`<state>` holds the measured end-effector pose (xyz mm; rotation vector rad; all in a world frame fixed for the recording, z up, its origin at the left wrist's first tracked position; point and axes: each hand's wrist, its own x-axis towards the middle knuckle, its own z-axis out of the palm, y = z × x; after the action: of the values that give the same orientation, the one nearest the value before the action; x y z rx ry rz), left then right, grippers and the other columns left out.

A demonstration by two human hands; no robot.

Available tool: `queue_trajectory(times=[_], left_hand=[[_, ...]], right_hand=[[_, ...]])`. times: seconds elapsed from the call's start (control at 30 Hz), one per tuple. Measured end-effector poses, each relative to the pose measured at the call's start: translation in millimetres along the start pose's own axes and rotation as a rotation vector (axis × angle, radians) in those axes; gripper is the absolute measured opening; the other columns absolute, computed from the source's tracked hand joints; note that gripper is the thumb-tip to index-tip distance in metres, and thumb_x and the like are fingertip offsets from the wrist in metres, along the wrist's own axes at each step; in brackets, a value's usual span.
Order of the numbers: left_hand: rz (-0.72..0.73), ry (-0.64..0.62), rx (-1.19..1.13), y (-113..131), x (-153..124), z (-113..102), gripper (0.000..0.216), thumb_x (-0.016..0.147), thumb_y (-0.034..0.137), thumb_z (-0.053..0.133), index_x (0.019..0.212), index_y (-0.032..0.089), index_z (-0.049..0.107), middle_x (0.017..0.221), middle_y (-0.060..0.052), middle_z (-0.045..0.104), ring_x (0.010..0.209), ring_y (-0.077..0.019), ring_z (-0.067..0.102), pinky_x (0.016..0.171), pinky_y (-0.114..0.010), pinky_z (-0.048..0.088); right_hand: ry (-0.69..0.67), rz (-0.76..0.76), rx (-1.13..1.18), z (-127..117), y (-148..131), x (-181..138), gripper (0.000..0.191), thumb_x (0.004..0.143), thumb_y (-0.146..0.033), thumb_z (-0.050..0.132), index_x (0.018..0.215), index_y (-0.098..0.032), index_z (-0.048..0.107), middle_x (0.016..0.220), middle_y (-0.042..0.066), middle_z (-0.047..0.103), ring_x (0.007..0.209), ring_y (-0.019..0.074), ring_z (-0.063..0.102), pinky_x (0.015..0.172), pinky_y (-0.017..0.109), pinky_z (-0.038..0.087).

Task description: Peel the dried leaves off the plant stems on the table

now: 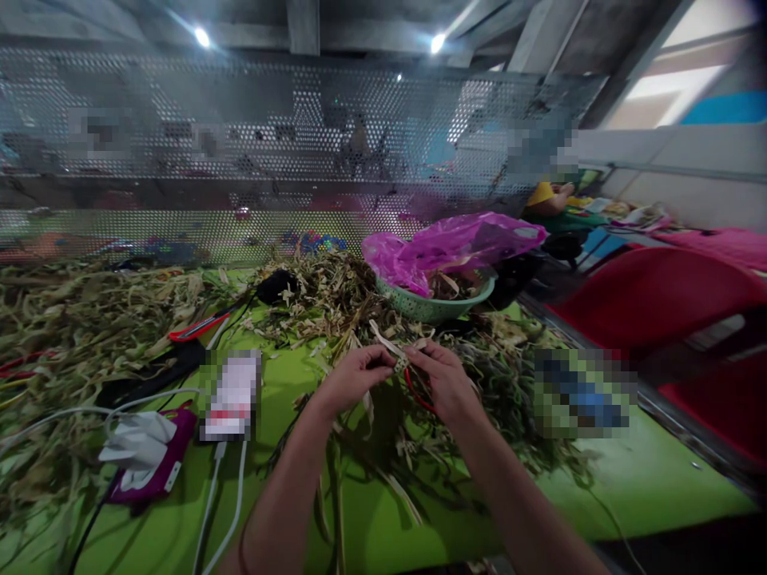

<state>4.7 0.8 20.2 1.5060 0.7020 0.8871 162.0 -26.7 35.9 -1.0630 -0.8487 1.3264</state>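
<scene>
With the hands as the clock's centre and twelve pointing away from the person, both hands work close together above the near part of the green desk (461, 547). The left hand (363, 375) pinches a small piece of pale dried leaf strip (387, 339) between thumb and fingers, and the right hand (440, 375) pinches it from three o'clock, so the strip lies between the two sets of fingertips. A red loop (419, 393) sits against the right hand; the rest of it is hidden.

Dried leaves (89, 311) lie in a big heap toward ten, with more loose ones around and under the hands. At one o'clock stands a pale green basket (428, 307) with a purple plastic bag (461, 247) draped over it. A red cutter (200, 326) rests between nine and ten, a phone (231, 395) just short of nine, and a purple tissue pack (173, 459) at eight. Past the desk's edge, between two and three, is a red chair (665, 299); farther off at one, another person wears a yellow sleeve (541, 194).
</scene>
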Motion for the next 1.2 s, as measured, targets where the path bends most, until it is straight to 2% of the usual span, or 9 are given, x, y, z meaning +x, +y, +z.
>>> queue_trajectory(times=[0.13, 0.27, 0.4, 0.5, 0.67, 0.8, 0.9, 1.07, 1.2], left_hand=[[-0.004, 0.110, -0.009, 0, 1, 4, 0.023, 0.074, 0.031, 0.061, 0.090, 0.015, 0.062, 0.084, -0.002, 0.062, 0.078, -0.0138, 0.052, 0.074, -0.025, 0.040], [0.026, 0.125, -0.051, 1, 3, 9, 0.035, 0.073, 0.036, 0.064, 0.101, 0.015, 0.061, 0.094, -0.005, 0.064, 0.084, -0.0157, 0.055, 0.077, -0.026, 0.041], [0.023, 0.169, -0.034, -1, 4, 9, 0.030, 0.073, 0.038, 0.064, 0.090, 0.014, 0.062, 0.081, -0.003, 0.062, 0.074, -0.0135, 0.052, 0.071, -0.025, 0.039], [-0.030, 0.200, -0.069, -3, 3, 7, 0.030, 0.071, 0.037, 0.064, 0.089, 0.014, 0.062, 0.079, -0.001, 0.059, 0.072, -0.0122, 0.049, 0.069, -0.024, 0.037], [-0.065, 0.152, -0.196, 1, 1, 6, 0.028, 0.071, 0.036, 0.063, 0.087, 0.014, 0.063, 0.081, -0.001, 0.059, 0.075, -0.0124, 0.050, 0.074, -0.025, 0.037], [-0.050, 0.115, -0.135, 2, 1, 6, 0.033, 0.072, 0.041, 0.064, 0.091, 0.014, 0.062, 0.083, -0.002, 0.060, 0.077, -0.0131, 0.051, 0.076, -0.025, 0.039], [-0.045, 0.125, -0.109, 0, 2, 6, 0.034, 0.071, 0.039, 0.066, 0.094, 0.014, 0.062, 0.089, -0.003, 0.063, 0.082, -0.0147, 0.053, 0.081, -0.027, 0.039], [-0.056, 0.102, -0.250, 0, 2, 8, 0.032, 0.066, 0.029, 0.069, 0.095, 0.015, 0.063, 0.095, -0.005, 0.066, 0.093, -0.0183, 0.056, 0.092, -0.031, 0.038], [-0.061, 0.079, -0.251, 3, 2, 8, 0.034, 0.068, 0.033, 0.069, 0.097, 0.015, 0.065, 0.098, -0.005, 0.067, 0.095, -0.0190, 0.057, 0.093, -0.031, 0.039]], right_hand=[[0.022, -0.045, -0.028, -1, -1, 0, 0.024, 0.060, -0.035, 0.078, 0.066, -0.018, 0.062, 0.057, -0.002, 0.061, 0.049, 0.0115, 0.051, 0.052, 0.025, 0.042], [0.011, -0.125, -0.138, -1, 1, 1, 0.024, 0.062, -0.037, 0.077, 0.066, -0.018, 0.063, 0.060, -0.002, 0.061, 0.053, 0.0123, 0.051, 0.054, 0.026, 0.041], [0.046, -0.249, -0.232, -4, 4, 4, 0.024, 0.062, -0.037, 0.077, 0.067, -0.019, 0.063, 0.065, -0.002, 0.061, 0.061, 0.0134, 0.052, 0.062, 0.026, 0.041], [0.055, -0.231, -0.233, -8, 4, 5, 0.023, 0.064, -0.038, 0.076, 0.070, -0.020, 0.064, 0.065, -0.003, 0.061, 0.058, 0.0127, 0.051, 0.061, 0.027, 0.041], [-0.004, -0.139, -0.143, -8, 3, 3, 0.022, 0.064, -0.036, 0.077, 0.069, -0.020, 0.062, 0.062, -0.003, 0.061, 0.055, 0.0128, 0.052, 0.058, 0.027, 0.041], [-0.012, -0.143, -0.112, -7, 3, 2, 0.021, 0.064, -0.034, 0.077, 0.069, -0.020, 0.062, 0.062, -0.004, 0.061, 0.056, 0.0119, 0.051, 0.058, 0.025, 0.041], [-0.023, -0.153, -0.145, -7, 3, 2, 0.020, 0.067, -0.035, 0.075, 0.069, -0.019, 0.062, 0.062, -0.004, 0.059, 0.054, 0.0105, 0.049, 0.058, 0.025, 0.040], [-0.030, -0.206, -0.261, -8, 2, 3, 0.022, 0.070, -0.040, 0.071, 0.069, -0.020, 0.063, 0.066, -0.003, 0.059, 0.060, 0.0124, 0.049, 0.061, 0.025, 0.040], [-0.013, -0.214, -0.333, -11, 3, 5, 0.026, 0.073, -0.045, 0.067, 0.070, -0.019, 0.063, 0.067, 0.000, 0.059, 0.062, 0.0145, 0.050, 0.059, 0.025, 0.040]])
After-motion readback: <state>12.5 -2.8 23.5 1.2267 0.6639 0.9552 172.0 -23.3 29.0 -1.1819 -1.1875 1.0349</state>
